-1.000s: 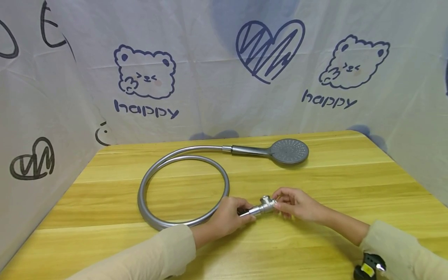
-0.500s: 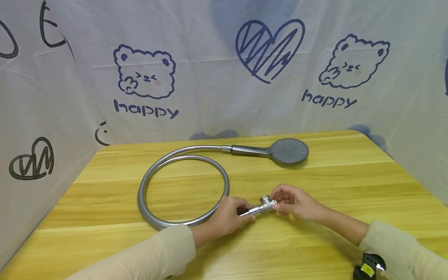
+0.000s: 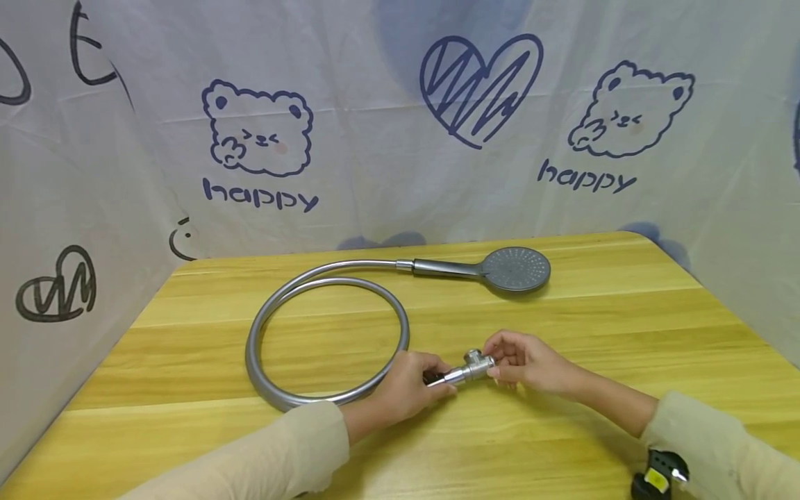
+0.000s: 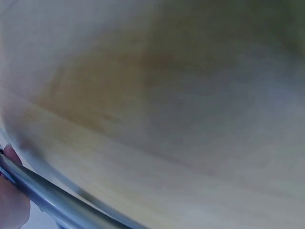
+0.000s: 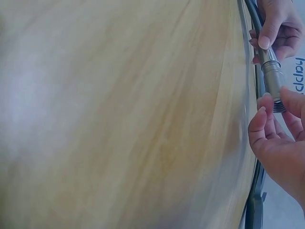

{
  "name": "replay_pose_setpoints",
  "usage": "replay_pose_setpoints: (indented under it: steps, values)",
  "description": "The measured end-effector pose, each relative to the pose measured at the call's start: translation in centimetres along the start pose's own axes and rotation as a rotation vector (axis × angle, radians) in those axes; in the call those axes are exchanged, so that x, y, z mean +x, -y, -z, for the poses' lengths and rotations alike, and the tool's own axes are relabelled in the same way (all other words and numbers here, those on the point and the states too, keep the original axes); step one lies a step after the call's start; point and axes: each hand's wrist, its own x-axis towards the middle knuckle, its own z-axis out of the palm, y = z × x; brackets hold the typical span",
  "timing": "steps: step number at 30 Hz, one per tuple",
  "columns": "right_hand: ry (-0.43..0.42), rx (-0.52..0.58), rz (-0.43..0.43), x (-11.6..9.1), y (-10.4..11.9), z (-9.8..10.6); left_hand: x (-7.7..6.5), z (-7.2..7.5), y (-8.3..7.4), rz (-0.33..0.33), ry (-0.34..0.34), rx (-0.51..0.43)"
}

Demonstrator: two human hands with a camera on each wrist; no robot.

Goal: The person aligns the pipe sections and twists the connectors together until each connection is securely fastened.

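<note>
My left hand (image 3: 406,389) grips the end of a grey shower hose (image 3: 252,340) near the table's front middle. A T-shaped chrome pipe fitting (image 3: 478,365) sits in line with the hose's metal end, its short side branch facing away from me. With thumb and fingertips, my right hand (image 3: 531,364) pinches the fitting's far end. In the right wrist view that end of the fitting (image 5: 273,81) shows screw threads between my fingertips. The left wrist view catches only a bit of my left hand (image 4: 12,200) around the hose (image 4: 52,195).
The hose loops on the wooden table (image 3: 187,430) and runs to a grey shower head (image 3: 517,269) lying face up at the back. White cloth (image 3: 369,139) with drawings hangs behind and beside the table. A black strap (image 3: 659,476) is at my right cuff.
The fitting has turned slightly about its length, its side branch tipping away. My right fingers have shifted a little at its end; my left hand stays put.
</note>
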Motion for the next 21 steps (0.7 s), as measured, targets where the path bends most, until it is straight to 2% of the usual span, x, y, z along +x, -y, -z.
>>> replay_pose_setpoints:
  steps: [10,15,21]
  values:
    - [-0.024,-0.041,-0.032,-0.06,0.41,-0.1,0.11,0.03,-0.16,0.016,0.012,-0.018]
    - [-0.035,-0.027,-0.064,-0.05,0.64,-0.08,0.14,0.07,-0.16,0.015,0.011,-0.022]
    - [0.013,0.022,-0.067,-0.06,0.65,-0.04,0.13,0.09,-0.12,0.012,0.01,-0.008]
